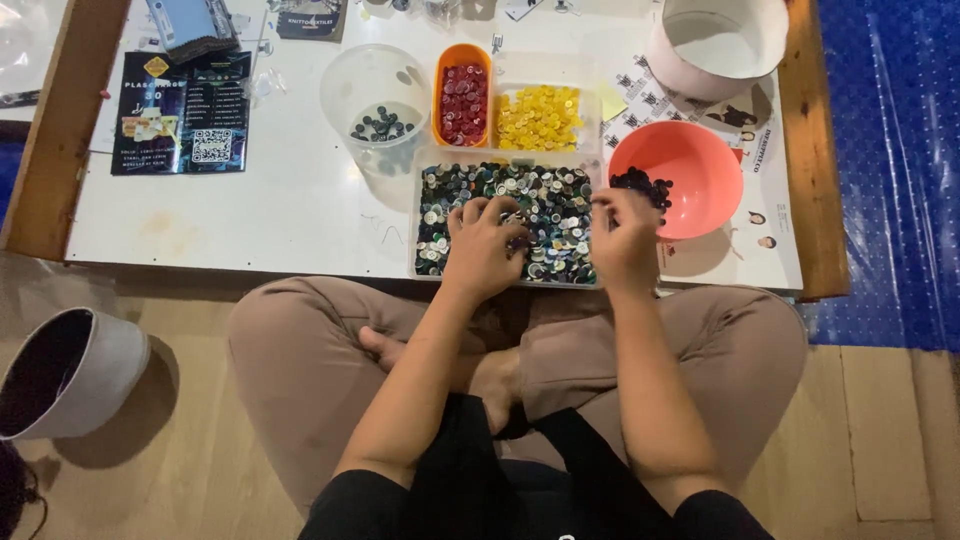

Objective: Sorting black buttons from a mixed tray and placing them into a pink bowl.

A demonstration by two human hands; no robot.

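A clear tray [432,215] of mixed buttons [540,195] sits at the near edge of the white bench [300,200], straight in front of the seated person. Both hands are in it. The left hand [483,245] lies palm down on the buttons in the tray's middle, fingers curled into the pile; whether it grips any I cannot tell. The right hand [622,232] rests at the tray's right end, fingers bunched narrow together, as if pinching something too small to make out.

Just right of the tray stands a coral bowl [700,180] with dark buttons [642,185] on its left side. Behind the tray sit an orange tub [441,75] of red buttons, a clear box [592,125] of yellow buttons, and, to the left, a clear cup [345,85] with a few dark ones. A pale bucket [680,65] stands behind the bowl.
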